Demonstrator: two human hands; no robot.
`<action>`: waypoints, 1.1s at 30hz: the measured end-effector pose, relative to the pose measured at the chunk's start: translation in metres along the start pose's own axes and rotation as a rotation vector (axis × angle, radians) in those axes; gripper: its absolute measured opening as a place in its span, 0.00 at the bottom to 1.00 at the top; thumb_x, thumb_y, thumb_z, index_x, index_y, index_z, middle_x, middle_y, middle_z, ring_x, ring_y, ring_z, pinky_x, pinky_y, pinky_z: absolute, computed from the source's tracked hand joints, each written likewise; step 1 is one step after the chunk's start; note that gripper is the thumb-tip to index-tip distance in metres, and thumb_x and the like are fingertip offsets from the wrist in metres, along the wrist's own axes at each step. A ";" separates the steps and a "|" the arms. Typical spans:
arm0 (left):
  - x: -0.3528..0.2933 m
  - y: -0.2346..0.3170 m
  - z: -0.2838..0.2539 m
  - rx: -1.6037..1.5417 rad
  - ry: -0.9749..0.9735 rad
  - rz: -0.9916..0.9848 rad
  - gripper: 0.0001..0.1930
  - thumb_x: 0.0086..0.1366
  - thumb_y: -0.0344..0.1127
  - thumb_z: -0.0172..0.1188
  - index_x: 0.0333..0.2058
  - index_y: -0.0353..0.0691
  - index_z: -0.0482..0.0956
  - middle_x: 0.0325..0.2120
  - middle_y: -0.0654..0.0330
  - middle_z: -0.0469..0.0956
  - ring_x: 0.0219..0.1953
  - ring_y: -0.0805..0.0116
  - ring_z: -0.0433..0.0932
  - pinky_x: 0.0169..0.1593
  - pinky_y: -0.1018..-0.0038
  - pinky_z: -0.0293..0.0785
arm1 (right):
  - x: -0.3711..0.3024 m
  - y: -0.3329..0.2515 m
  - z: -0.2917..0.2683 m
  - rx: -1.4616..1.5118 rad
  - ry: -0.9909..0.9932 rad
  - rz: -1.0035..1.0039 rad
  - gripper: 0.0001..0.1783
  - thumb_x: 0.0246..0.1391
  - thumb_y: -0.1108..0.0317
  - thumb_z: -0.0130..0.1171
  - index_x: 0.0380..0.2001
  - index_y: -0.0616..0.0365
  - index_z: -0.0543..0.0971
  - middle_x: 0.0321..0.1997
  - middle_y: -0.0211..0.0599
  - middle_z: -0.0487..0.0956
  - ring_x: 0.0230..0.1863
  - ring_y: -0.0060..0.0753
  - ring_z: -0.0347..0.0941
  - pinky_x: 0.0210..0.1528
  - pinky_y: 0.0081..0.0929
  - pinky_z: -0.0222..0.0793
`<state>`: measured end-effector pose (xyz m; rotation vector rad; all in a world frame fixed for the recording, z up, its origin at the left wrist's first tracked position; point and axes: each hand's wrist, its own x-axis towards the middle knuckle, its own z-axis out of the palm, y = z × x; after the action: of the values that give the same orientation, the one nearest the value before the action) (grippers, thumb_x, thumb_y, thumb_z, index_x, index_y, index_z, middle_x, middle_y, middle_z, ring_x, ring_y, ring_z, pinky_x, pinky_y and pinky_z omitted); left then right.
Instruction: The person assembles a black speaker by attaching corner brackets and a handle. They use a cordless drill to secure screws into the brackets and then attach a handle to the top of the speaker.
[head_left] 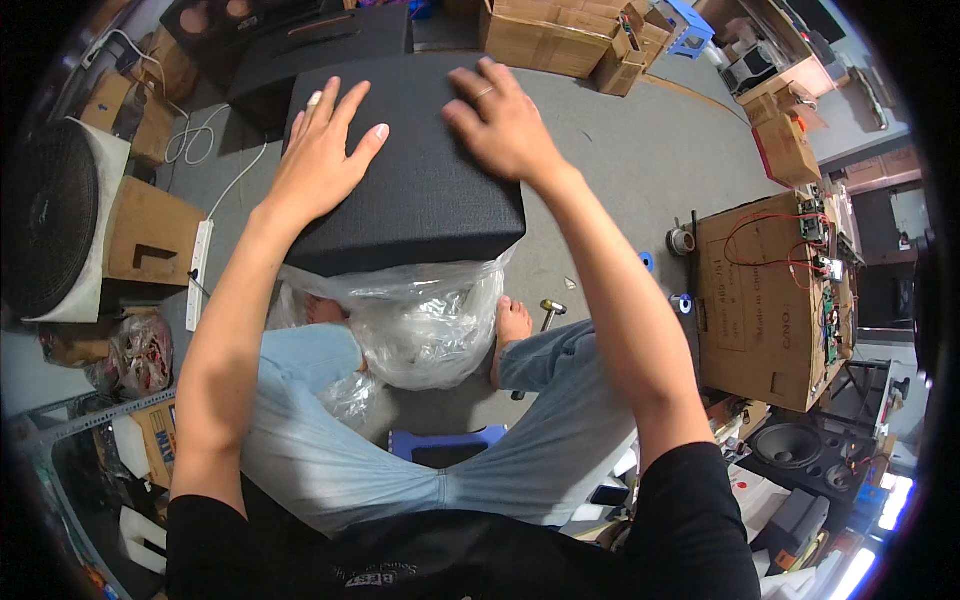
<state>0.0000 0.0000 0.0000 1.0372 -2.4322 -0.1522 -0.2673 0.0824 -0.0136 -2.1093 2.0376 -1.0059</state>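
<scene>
A large black box (410, 215) with a textured, cloth-like surface stands in front of me. My left hand (325, 150) rests on its top near the left edge, fingers spread; one fingertip has a white wrap. Over the box's right edge lies my right hand (503, 125), with a ring on a finger, its fingers apart and slightly blurred. Neither hand grips anything. Clear plastic sheeting (430, 325) bunches beneath the near side of the box, between my bare feet. A hammer (551, 312) is on the floor by my right foot.
Cardboard boxes (550, 38) stand at the far side. At right, a big carton (755, 300) carries wired circuit boards (815, 230). A round black fan-like unit (50, 220) and a white power strip (200, 270) are at left. Rolls of wire (681, 241) sit near the carton.
</scene>
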 end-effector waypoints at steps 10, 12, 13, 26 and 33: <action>-0.056 -0.091 0.021 -1.589 -0.157 -0.821 0.32 0.76 0.52 0.52 0.68 0.35 0.66 0.60 0.51 0.75 0.61 0.60 0.75 0.64 0.63 0.73 | -0.074 -0.004 0.038 1.489 -0.080 1.008 0.41 0.73 0.35 0.38 0.71 0.58 0.66 0.70 0.49 0.71 0.65 0.43 0.72 0.68 0.40 0.66; -0.111 -0.131 0.079 -1.539 -0.094 -0.876 0.31 0.78 0.53 0.48 0.69 0.37 0.66 0.61 0.52 0.75 0.62 0.60 0.75 0.66 0.65 0.72 | -0.101 -0.003 0.066 1.394 -0.110 1.024 0.40 0.73 0.37 0.38 0.70 0.60 0.66 0.68 0.50 0.73 0.65 0.45 0.72 0.67 0.40 0.67; -0.127 -0.131 0.105 -1.519 -0.105 -0.922 0.31 0.78 0.52 0.49 0.69 0.36 0.66 0.61 0.52 0.75 0.62 0.60 0.75 0.65 0.65 0.72 | -0.118 0.011 0.081 1.312 -0.111 0.968 0.39 0.74 0.38 0.39 0.70 0.61 0.66 0.67 0.51 0.74 0.65 0.46 0.73 0.67 0.40 0.67; -0.059 -0.155 0.072 -1.119 -0.517 -1.119 0.31 0.75 0.47 0.53 0.70 0.36 0.64 0.67 0.55 0.71 0.66 0.59 0.72 0.65 0.61 0.73 | -0.066 0.069 0.078 0.964 -0.118 0.718 0.29 0.69 0.56 0.53 0.64 0.68 0.70 0.56 0.46 0.80 0.49 0.35 0.80 0.47 0.35 0.80; -0.108 -0.183 0.152 -1.073 -0.306 -1.102 0.32 0.75 0.49 0.53 0.71 0.37 0.63 0.69 0.55 0.68 0.68 0.57 0.69 0.68 0.58 0.68 | -0.046 0.102 0.113 0.802 -0.105 0.810 0.34 0.68 0.51 0.52 0.67 0.64 0.67 0.61 0.47 0.77 0.54 0.37 0.77 0.53 0.35 0.75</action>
<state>0.1100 -0.0659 -0.2270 1.6307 -1.2502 -1.7921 -0.3006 0.0650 -0.1677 -0.8186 1.7168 -1.1971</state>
